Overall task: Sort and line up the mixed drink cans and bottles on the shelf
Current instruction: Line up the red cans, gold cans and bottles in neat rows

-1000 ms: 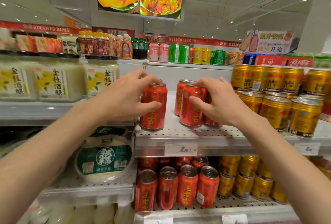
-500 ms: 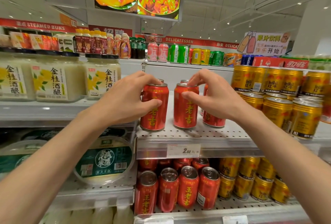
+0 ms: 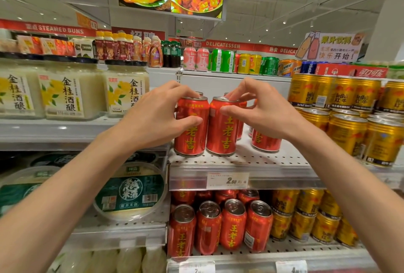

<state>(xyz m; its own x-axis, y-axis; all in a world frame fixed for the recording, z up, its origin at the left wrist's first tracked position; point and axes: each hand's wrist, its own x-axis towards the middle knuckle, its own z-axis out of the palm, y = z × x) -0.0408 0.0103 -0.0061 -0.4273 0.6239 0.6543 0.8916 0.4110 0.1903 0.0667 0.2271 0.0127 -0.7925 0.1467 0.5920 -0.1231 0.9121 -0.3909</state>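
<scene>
Two red cans with yellow characters stand side by side, touching, at the front of the white perforated shelf [image 3: 244, 163]. My left hand [image 3: 157, 117] grips the left red can [image 3: 191, 139], thumb on its front and fingers over its rim. My right hand [image 3: 260, 111] holds the right red can [image 3: 222, 137], thumb on its front, fingertips on its lid. A third red can [image 3: 265, 141] stands behind my right hand, and more red cans are partly hidden behind the front pair.
Gold cans [image 3: 349, 128] fill the right part of the same shelf. Large white jars [image 3: 70, 95] stand on the shelf to the left. Below are rows of red cans [image 3: 231, 224] and gold cans [image 3: 306, 218], and a round tub [image 3: 131, 192]. Mixed drinks line the top shelf [image 3: 225, 61].
My right hand has slid its red can leftward until it touches the can in my left hand. My left hand has kept its grip in place.
</scene>
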